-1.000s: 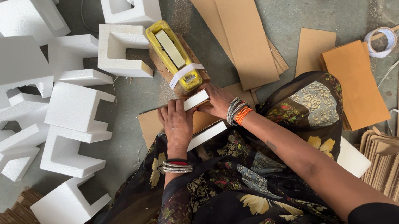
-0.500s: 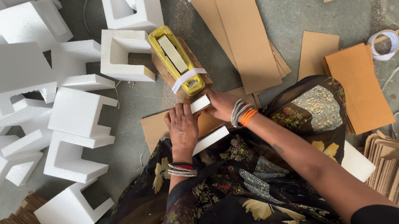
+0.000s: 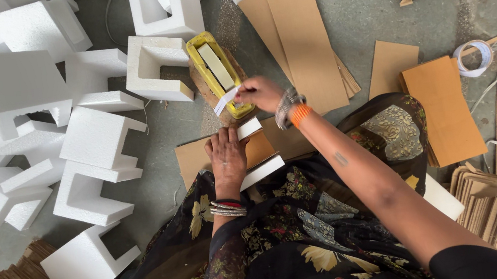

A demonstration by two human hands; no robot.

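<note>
Reaching farther than a second ago, right hand (image 3: 260, 94) is now closed on white tape strip (image 3: 224, 102) at yellow dispenser (image 3: 219, 75); tape seems freshly drawn. Left hand (image 3: 227, 157) is pressed flat, open, on foam piece (image 3: 260, 172) over cardboard sheet (image 3: 195, 157), near floor centre.

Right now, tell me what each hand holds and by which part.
Right hand pinches the white tape strip by its end. Left hand presses flat on the foam piece, gripping nothing.

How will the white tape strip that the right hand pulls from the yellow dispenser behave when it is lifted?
The tape strip looks thin, so it is probably floppy and very light. Pinched by the right hand, it may curl or stick to itself. The dispenser looks bulkier and likely stays put.
</note>
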